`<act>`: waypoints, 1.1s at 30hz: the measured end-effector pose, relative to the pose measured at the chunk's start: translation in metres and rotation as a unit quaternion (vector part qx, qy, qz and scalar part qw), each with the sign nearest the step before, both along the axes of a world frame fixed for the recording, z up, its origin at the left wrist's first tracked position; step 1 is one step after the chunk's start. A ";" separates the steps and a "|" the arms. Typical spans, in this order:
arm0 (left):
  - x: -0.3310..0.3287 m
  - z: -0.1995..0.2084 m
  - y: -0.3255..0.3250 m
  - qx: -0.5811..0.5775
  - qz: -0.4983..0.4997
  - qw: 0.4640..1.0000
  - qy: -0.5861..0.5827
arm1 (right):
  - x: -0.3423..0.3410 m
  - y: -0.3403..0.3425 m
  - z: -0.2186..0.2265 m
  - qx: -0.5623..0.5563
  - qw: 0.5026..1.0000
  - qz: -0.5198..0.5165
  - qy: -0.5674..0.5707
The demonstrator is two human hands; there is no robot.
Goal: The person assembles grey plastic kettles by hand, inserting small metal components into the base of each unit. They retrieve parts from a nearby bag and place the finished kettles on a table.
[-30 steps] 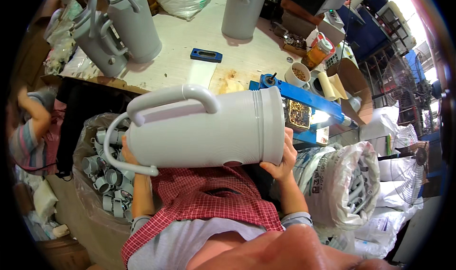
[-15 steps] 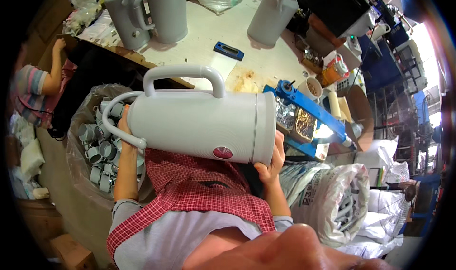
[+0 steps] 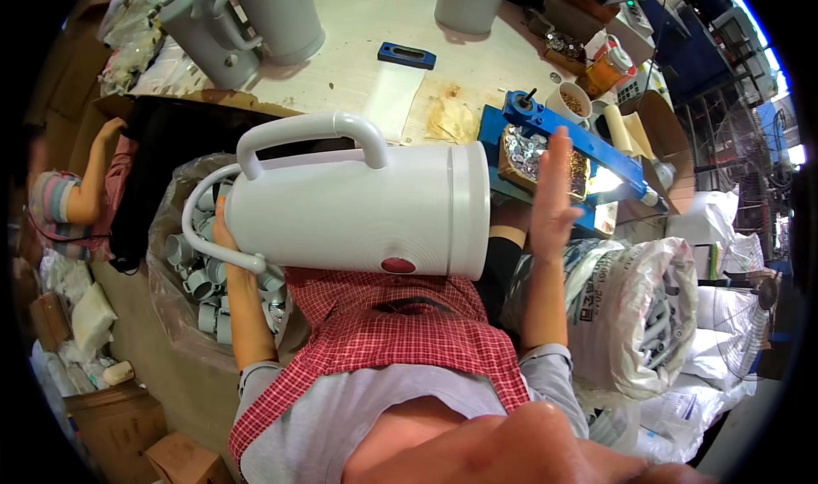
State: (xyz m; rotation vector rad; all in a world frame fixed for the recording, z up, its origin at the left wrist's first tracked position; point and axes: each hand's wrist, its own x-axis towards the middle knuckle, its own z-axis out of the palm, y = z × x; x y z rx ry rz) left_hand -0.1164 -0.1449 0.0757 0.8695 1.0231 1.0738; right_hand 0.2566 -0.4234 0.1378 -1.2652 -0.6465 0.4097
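Note:
A light grey thermos jug [image 3: 366,211] lies on its side before my chest, its fixed handle facing the workbench. A thin curved bail handle loops off its left end, and a red oval badge sits on its side. My left hand [image 3: 223,228] supports the jug's left end, most of its fingers hidden behind the body. Off the jug's right end, my right hand [image 3: 554,198] is raised with fingers stretched out and nothing in it. Just beyond that hand is a blue hand-press fixture [image 3: 579,143] with a small tray of metal parts [image 3: 521,153].
Grey jug bodies [image 3: 277,15] stand on the white workbench [image 3: 349,75], near a blue slotted tool [image 3: 407,55]. A lined bin of grey plastic parts [image 3: 200,279] is at my left, a white sack of grey handles [image 3: 630,314] at my right. Another person [image 3: 81,198] is far left.
My right hand has let go of the jug's right end and moved right, opening flat. The jug stays in my left hand, and the whole view has shifted slightly.

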 end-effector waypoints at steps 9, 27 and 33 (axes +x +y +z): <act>-0.047 0.030 -0.034 0.111 0.152 0.974 0.126 | -0.086 0.023 -0.062 -0.059 0.980 0.070 -0.176; -0.036 0.067 0.108 0.417 -0.257 0.870 0.059 | -0.033 0.245 -0.155 -0.135 0.831 0.057 -0.537; -0.066 0.053 0.129 0.303 -0.263 0.891 0.215 | -0.028 0.244 -0.163 -0.054 0.840 0.071 -0.536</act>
